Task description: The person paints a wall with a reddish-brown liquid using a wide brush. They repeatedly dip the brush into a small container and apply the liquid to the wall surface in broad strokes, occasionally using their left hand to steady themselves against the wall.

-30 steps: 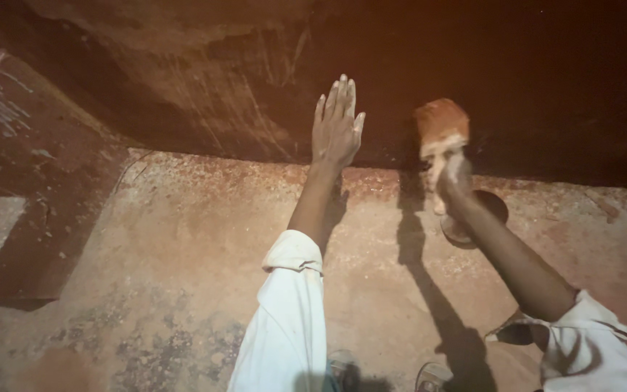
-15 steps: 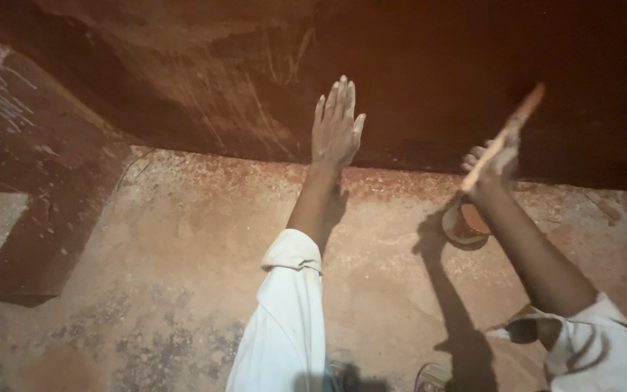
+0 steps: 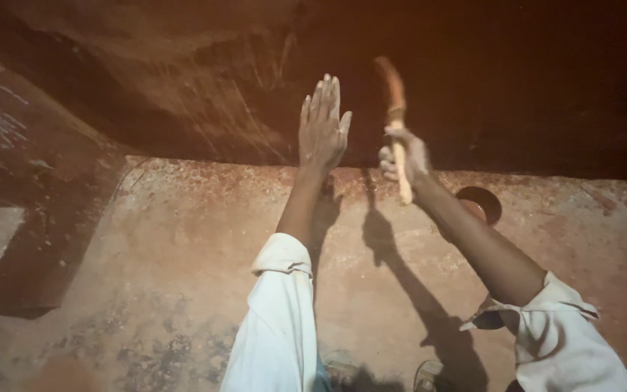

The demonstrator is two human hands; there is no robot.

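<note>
Against the dark brown wall (image 3: pixel 183 80), upper centre: left hand (image 3: pixel 322 123), fingers spread and flat, palm laid on the surface, holding nothing; white sleeve (image 3: pixel 277 319) rolled to the elbow.

Just beside it, to the right: right hand (image 3: pixel 403 156), fingers curled tight around the pale wooden handle of a brush (image 3: pixel 395 109) — brush upright, its reddish-brown head up at the wall, handle end showing below the fist. Whether the head touches the wall cannot be told.

Below and right of that hand, on the speckled reddish floor (image 3: pixel 183 254) near the wall's foot: one small round bowl (image 3: pixel 479 205), dark rim, brownish contents.

Far left — a dark rectangular patch (image 3: pixel 30 239) on the floor.
</note>
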